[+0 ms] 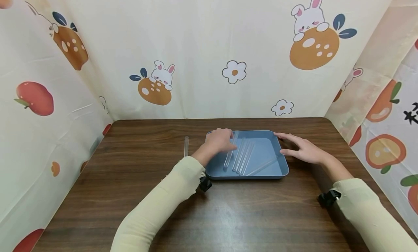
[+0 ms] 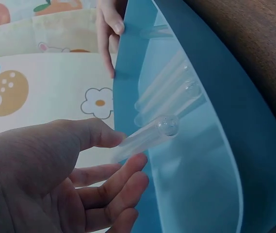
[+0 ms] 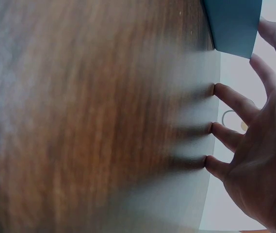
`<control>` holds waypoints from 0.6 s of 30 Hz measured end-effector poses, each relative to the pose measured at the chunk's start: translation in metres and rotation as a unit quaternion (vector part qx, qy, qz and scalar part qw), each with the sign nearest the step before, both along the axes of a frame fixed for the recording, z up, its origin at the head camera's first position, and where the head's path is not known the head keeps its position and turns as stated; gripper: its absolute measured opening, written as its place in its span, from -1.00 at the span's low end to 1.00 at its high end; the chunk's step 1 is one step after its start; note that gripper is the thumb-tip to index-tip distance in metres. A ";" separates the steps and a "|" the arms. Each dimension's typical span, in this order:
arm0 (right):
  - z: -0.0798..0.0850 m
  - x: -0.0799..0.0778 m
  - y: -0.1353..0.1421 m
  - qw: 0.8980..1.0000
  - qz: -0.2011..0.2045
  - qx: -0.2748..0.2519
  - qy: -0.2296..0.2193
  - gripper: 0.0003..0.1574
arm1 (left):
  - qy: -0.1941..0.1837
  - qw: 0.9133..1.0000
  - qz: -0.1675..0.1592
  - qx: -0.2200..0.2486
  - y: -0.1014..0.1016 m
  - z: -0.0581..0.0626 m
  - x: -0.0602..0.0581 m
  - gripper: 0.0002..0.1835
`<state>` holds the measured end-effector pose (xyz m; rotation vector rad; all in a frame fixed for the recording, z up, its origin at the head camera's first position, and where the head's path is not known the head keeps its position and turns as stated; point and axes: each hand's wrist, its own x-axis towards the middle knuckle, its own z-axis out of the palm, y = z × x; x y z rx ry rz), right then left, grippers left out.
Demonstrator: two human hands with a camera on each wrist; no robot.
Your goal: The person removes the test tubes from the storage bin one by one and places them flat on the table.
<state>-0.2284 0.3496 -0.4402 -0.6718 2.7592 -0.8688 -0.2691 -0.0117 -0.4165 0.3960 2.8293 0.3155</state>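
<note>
A blue tray (image 1: 266, 137) with a low rim sits toward the back of the table. Over its left part, my left hand (image 1: 219, 140) pinches a clear test tube (image 2: 145, 138) between thumb and fingers, the rounded end pointing away from the palm. More clear test tubes (image 1: 243, 157) lie side by side in the middle of the tray, and another tube (image 1: 262, 166) lies slanted near the front right. At the tray's right side, my right hand (image 1: 303, 149) touches the rim with thumb and index finger extended; other fingertips rest on the table (image 3: 104, 121).
Left of the tray, one clear tube (image 1: 186, 146) lies on the wooden table, partly hidden by the left sleeve (image 1: 169, 194). A printed curtain (image 1: 202, 45) hangs behind the table and along both sides.
</note>
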 end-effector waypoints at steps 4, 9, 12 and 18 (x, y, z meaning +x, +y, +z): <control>0.000 0.001 0.000 1.000 0.000 -0.001 0.002 -0.09 | -0.002 1.000 -0.001 0.017 -0.003 -0.002 -0.003 -0.42; -0.001 0.000 -0.002 1.000 0.004 -0.005 0.002 -0.09 | -0.016 0.999 0.009 0.042 -0.010 0.028 0.022 -0.44; -0.001 0.000 -0.002 1.000 0.003 -0.009 -0.002 -0.09 | -0.015 0.998 0.012 0.051 -0.013 0.045 0.038 -0.45; 0.001 0.002 -0.001 1.000 -0.003 -0.003 -0.003 -0.08 | -0.005 0.998 0.018 0.056 -0.019 0.048 0.039 -0.45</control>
